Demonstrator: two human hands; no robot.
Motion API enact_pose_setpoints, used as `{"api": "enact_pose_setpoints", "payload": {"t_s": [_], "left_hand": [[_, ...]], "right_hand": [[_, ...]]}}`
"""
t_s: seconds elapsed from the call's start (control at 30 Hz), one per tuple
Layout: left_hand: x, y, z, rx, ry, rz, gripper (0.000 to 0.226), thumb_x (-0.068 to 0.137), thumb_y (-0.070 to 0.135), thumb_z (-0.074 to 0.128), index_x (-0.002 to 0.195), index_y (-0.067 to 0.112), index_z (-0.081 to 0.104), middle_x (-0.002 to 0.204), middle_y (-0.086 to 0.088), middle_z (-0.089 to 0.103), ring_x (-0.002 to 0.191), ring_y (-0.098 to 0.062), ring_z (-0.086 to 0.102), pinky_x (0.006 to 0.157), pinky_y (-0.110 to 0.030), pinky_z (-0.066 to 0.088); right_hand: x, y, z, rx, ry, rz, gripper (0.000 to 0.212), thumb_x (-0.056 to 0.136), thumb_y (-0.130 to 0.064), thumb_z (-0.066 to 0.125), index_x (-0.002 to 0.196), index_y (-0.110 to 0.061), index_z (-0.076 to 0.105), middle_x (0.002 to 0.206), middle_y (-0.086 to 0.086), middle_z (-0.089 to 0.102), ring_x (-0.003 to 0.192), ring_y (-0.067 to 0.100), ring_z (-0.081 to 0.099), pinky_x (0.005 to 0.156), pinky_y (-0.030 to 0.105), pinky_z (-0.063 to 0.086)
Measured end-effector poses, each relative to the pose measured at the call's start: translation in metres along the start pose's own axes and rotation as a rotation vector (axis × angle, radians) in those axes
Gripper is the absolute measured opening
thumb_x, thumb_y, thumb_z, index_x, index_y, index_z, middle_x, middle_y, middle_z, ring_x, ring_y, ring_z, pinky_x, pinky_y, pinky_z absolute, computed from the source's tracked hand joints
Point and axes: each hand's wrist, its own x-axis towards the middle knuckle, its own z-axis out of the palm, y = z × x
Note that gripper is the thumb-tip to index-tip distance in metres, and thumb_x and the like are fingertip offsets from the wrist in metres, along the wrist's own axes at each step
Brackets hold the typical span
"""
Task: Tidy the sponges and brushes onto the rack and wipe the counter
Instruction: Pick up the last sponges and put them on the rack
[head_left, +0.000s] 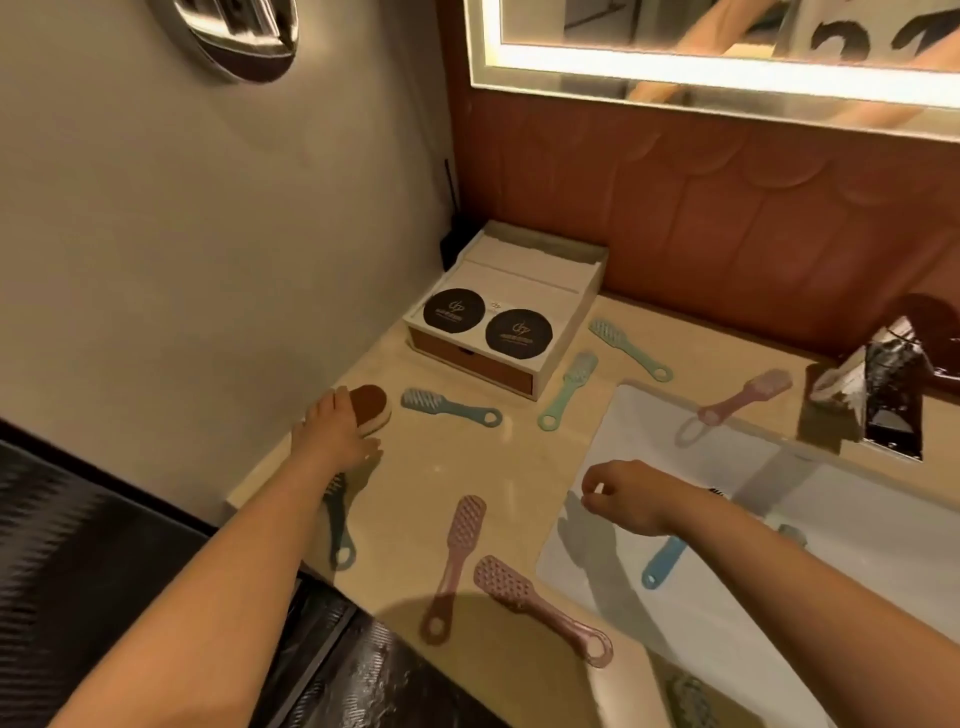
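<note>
Starting on the sponge (370, 409), the left hand (337, 434) rests flat fingers on it; the right hand (621, 493) hovers loosely curled, empty. Next probably needs a closing grip.

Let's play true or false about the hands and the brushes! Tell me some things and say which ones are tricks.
1. The left hand rests on the brown-topped sponge. True.
2. The right hand holds a pink brush. False: it holds nothing and hovers at the sink's edge with loosely curled fingers.
3. Two black round discs lie on top of the white box. True.
4. Every brush lies inside the sink. False: most lie scattered on the counter; the blue brush lies in the sink.
5. The pink brush by the far side of the sink sticks out over the sink's edge. True.
</note>
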Motion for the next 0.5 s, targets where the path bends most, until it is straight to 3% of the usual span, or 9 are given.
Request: {"api": "enact_pose_setpoints", "payload": {"t_s": [0.33,0.4,0.5], "left_hand": [[0.037,-0.004,0.022,0.012,-0.002,-0.092,0.087,0.087,0.039,0.058,0.148,0.011,0.003,0.154,-0.014,0.012,0.141,-0.038,0.012,0.112,-0.049,0.02],[0.042,-0.006,0.022,0.021,0.01,-0.102,0.083,0.086,0.036,0.059,0.147,0.009,0.01,0.151,-0.015,0.021,0.138,-0.036,0.019,0.109,-0.048,0.025],[0.045,-0.003,0.022,0.113,0.091,-0.099,0.062,0.087,0.034,0.059,0.135,0.006,0.033,0.135,-0.017,0.04,0.126,-0.033,0.035,0.102,-0.042,0.034]], "right_hand": [[0.019,0.021,0.01,0.036,-0.063,0.037,0.032,0.096,-0.032,0.039,0.12,-0.017,0.055,0.127,0.006,0.055,0.112,0.023,0.052,0.09,0.031,0.04],[0.02,0.024,0.012,0.051,-0.067,0.043,0.032,0.096,-0.032,0.039,0.119,-0.017,0.055,0.126,0.006,0.056,0.111,0.023,0.053,0.09,0.031,0.04],[0.023,0.026,0.015,0.105,-0.056,0.038,0.031,0.096,-0.031,0.039,0.116,-0.016,0.057,0.123,0.005,0.058,0.109,0.022,0.054,0.088,0.031,0.041]]}}
